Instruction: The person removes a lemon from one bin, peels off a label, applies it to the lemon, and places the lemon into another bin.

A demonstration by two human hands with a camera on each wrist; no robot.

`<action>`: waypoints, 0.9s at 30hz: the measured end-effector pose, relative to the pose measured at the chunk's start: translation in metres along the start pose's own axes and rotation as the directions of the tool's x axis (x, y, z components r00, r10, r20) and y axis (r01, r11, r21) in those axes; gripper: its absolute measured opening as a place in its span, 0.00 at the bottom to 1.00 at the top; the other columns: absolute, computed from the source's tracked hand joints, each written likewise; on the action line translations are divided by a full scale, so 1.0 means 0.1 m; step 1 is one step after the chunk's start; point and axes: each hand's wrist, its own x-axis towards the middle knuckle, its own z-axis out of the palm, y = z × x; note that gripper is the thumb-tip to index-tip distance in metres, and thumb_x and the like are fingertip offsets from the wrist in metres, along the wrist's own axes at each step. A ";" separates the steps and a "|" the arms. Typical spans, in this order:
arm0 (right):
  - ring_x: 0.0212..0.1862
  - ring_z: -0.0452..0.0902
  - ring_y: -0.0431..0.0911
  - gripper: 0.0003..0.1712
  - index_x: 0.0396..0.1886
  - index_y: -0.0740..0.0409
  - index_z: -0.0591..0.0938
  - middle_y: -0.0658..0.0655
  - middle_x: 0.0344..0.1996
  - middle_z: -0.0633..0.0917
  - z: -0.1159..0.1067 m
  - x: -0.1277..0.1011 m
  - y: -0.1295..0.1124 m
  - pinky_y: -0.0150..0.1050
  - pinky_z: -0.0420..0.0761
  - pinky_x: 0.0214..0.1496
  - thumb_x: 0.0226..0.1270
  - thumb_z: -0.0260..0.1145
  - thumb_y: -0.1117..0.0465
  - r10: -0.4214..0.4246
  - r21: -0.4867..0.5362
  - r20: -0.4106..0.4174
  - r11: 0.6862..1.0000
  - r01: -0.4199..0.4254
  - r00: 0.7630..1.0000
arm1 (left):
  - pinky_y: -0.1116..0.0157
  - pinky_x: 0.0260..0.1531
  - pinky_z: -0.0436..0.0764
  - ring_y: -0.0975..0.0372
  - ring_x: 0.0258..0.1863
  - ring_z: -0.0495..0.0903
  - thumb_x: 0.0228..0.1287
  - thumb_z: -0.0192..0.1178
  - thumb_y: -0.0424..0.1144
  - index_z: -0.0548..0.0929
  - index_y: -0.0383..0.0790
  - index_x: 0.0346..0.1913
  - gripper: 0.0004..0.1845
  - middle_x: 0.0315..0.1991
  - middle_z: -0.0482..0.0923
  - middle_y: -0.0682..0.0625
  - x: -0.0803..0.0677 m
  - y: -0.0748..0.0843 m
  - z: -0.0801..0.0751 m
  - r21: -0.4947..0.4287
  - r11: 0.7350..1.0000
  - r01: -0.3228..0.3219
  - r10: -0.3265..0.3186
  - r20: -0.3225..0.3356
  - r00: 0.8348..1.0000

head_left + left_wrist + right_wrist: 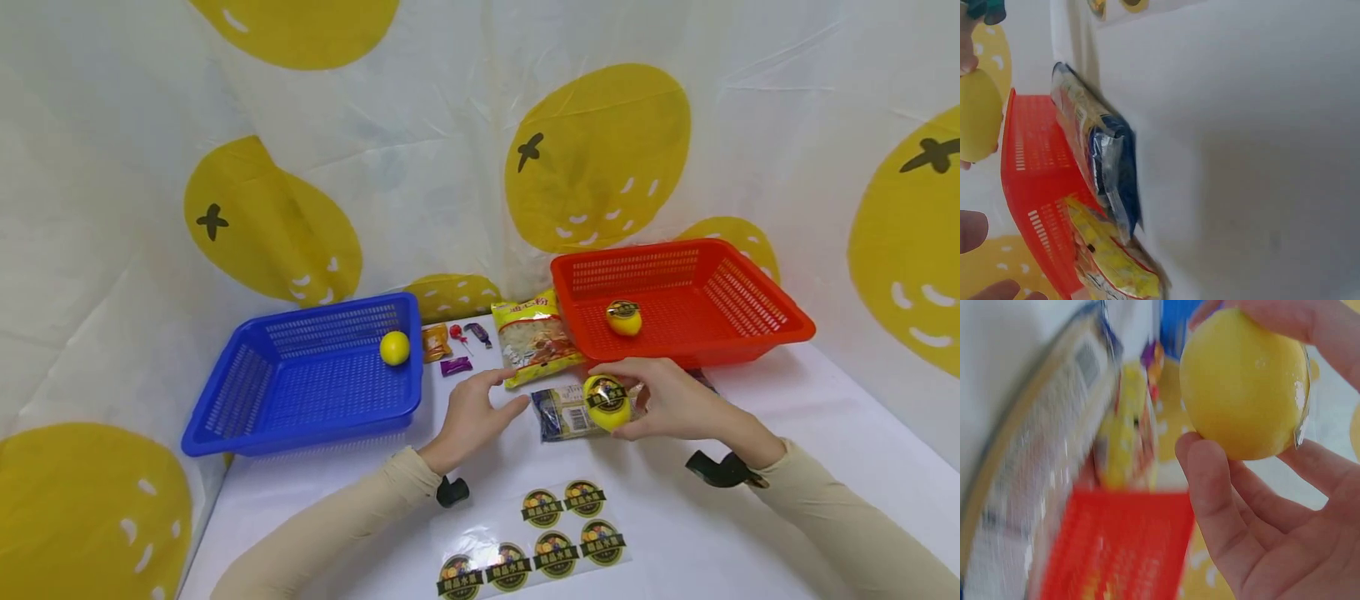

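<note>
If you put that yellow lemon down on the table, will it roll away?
Probably a little. The lemon in the right hand is rounded and smooth, so it could roll on the flat table, though its oval shape might make it wobble and stop. The glossy sticker on it may feel slippery. It looks firm: the fingers leave no dent.

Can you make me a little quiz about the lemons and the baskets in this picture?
1. True or false: the right hand holds a stickered lemon.
2. Which basket holds the lemon without a sticker? A) the blue basket B) the red basket
3. Fill in: on the sticker sheet there are ___ stickers.

Key: 1 true. 2 A; the lemon in the red basket has a sticker. 3 six.
</note>
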 end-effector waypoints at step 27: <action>0.43 0.78 0.40 0.39 0.64 0.50 0.81 0.50 0.50 0.85 -1.17 -0.17 0.72 0.33 0.83 0.38 0.49 0.85 0.58 0.140 -0.002 0.086 0.990 -0.141 0.986 | 0.52 0.63 0.79 0.59 0.64 0.80 0.68 0.64 0.55 0.78 0.52 0.68 0.28 0.63 0.83 0.55 0.82 0.38 0.38 0.100 0.985 -0.144 0.137 0.075 0.988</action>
